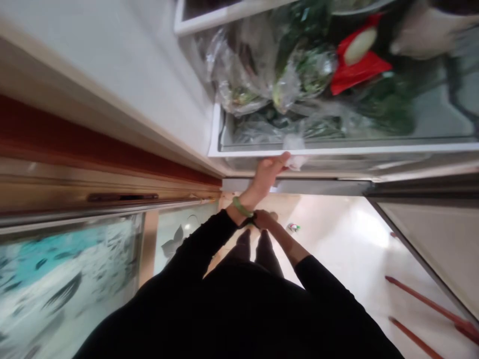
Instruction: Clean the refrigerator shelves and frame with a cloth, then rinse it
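Crisper drawer [337,148] stands pulled out of the fridge, its long axis running left to right across the view and its white front rim facing the person. It is packed with greens in clear plastic bags [262,75] beside a red packet [355,72]. The left hand [267,173] reaches to the rim's left end, thumb at the edge, grip too blurred to tell, while the right hand [266,218], fingers drawn together, touches the left wrist beside a green bangle [241,206]; whether it pinches anything I cannot tell.
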### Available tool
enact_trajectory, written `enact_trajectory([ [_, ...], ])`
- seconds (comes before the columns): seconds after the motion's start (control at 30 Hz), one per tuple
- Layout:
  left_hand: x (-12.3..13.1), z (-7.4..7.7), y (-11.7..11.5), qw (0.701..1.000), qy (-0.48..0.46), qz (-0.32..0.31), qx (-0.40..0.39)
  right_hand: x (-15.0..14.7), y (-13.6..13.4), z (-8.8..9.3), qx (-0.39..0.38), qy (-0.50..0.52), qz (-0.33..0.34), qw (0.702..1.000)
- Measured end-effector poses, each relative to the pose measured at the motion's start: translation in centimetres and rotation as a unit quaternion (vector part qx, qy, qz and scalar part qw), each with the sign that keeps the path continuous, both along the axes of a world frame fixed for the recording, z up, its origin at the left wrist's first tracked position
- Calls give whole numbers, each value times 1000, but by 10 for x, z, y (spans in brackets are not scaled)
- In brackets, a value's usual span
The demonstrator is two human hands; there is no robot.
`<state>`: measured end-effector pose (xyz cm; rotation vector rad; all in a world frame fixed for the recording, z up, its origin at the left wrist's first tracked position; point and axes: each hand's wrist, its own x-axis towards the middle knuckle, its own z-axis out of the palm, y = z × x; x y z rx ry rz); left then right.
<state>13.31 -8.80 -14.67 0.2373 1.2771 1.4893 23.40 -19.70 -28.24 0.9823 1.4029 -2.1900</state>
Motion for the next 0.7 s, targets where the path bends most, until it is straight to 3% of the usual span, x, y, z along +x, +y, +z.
enact_trajectory([
  [0.07,-1,0,0,1000,1,6,0,30,16,-5,49,-72,-6,996],
  [0.2,-4,2,2,999,-16,-4,32,97,38,5,148,-181,-113,966],
  [0.3,-5,2,5,998,-7,-13,55,137,47,25,245,-217,-212,921],
  [0.37,-5,2,6,997,15,-22,66,156,52,40,319,-219,-292,875],
  [0.47,-5,4,5,997,36,-30,69,168,65,57,387,-147,-483,771],
  [0.57,-5,4,5,996,46,-27,71,162,89,60,345,-79,-645,677],
  [0.63,-5,4,6,996,51,-26,72,151,113,54,342,-132,-663,653],
  [0.7,-6,5,7,996,57,-24,70,140,139,44,362,-221,-635,646],
])
